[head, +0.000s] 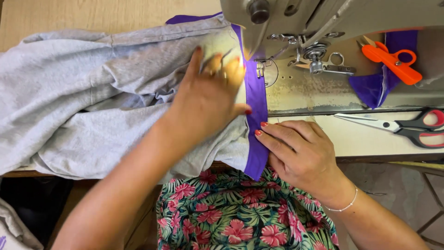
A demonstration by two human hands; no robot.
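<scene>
My left hand [208, 95] lies flat, fingers spread, on a grey garment [78, 106] just left of a purple band [255, 102] sewn along its edge. My right hand [300, 155] rests at the table's near edge, its fingertips pressing the purple band from the right. The band runs up under the presser foot [260, 67] of a grey sewing machine [323, 18], and its lower end hangs over the table edge. Neither hand grips anything; both press the cloth flat.
Small orange thread snips [391, 60] and a purple fabric scrap [374, 88] lie on the machine bed at the right. Large scissors with red-and-black handles [407, 126] lie on the table [360, 139]. The grey garment bunches over the left half. A floral-print lap [236, 213] is below.
</scene>
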